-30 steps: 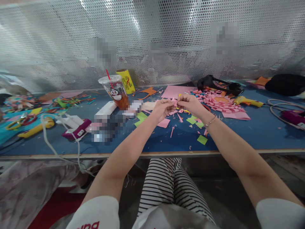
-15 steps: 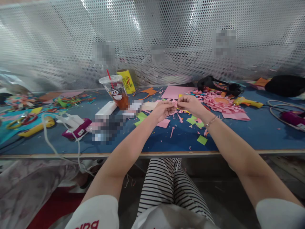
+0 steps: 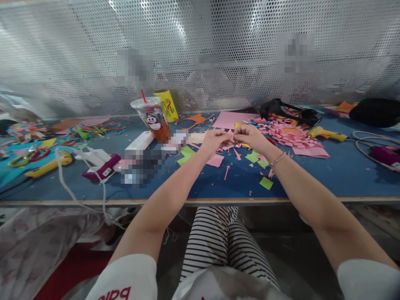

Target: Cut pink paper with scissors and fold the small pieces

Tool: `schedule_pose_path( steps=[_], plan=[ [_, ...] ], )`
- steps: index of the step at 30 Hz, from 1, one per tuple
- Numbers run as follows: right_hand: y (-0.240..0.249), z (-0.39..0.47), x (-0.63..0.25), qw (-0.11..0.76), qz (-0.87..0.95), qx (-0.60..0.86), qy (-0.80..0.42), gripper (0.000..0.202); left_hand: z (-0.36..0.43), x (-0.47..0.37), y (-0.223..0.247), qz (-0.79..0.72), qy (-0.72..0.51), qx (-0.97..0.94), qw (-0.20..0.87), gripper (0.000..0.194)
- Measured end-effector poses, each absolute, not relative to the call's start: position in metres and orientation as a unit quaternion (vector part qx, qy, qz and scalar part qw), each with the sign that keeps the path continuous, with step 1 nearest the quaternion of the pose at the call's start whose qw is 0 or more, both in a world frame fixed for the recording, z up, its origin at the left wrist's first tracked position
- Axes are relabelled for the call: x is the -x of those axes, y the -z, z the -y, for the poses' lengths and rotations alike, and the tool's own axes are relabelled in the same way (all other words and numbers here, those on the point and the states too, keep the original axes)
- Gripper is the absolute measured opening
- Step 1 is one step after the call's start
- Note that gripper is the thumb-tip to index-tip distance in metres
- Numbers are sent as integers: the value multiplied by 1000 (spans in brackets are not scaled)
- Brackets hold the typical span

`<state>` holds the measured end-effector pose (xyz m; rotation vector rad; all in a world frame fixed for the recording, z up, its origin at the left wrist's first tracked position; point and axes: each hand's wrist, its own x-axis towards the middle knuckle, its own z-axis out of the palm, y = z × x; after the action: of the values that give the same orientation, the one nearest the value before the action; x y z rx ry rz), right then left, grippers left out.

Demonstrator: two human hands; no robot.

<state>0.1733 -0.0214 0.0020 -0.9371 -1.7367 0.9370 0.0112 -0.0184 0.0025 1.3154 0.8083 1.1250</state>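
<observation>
Above the middle of the blue table, my left hand point(image 3: 215, 141) and my right hand point(image 3: 249, 136) meet with pinched fingers. Between their fingertips is a small piece of pink paper point(image 3: 231, 136), partly covered by the fingers. Pink paper strips point(image 3: 226, 171) and green paper squares point(image 3: 266, 183) lie scattered under and around both hands. Just right of my right hand sits a layered pink paper flower point(image 3: 289, 132). A pink sheet point(image 3: 229, 120) lies behind the hands.
A drink cup point(image 3: 153, 121) with a red straw stands left of centre, beside a yellow tube point(image 3: 168, 106). Yellow glue guns point(image 3: 328, 134), purple power strips point(image 3: 101, 167) and loose white cables point(image 3: 61, 175) lie at both sides. A perforated metal screen point(image 3: 231, 54) rises behind the table.
The fingers have shifted slightly around the pink paper, which stays pinched between both hands. The view has moved a little; the things on the table lie as before.
</observation>
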Motion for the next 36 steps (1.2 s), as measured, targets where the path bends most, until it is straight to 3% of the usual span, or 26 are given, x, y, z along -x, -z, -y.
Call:
schedule_pose_path(
  steps=[19,36],
  plan=[
    [1,21,-175,471,770,342,-261,7,19,-11,-4,-341,-425,-518,659,19],
    [-2,23,-173,479,754,351,-281,2,20,-9,-4,-324,-426,-526,661,23]
  ],
)
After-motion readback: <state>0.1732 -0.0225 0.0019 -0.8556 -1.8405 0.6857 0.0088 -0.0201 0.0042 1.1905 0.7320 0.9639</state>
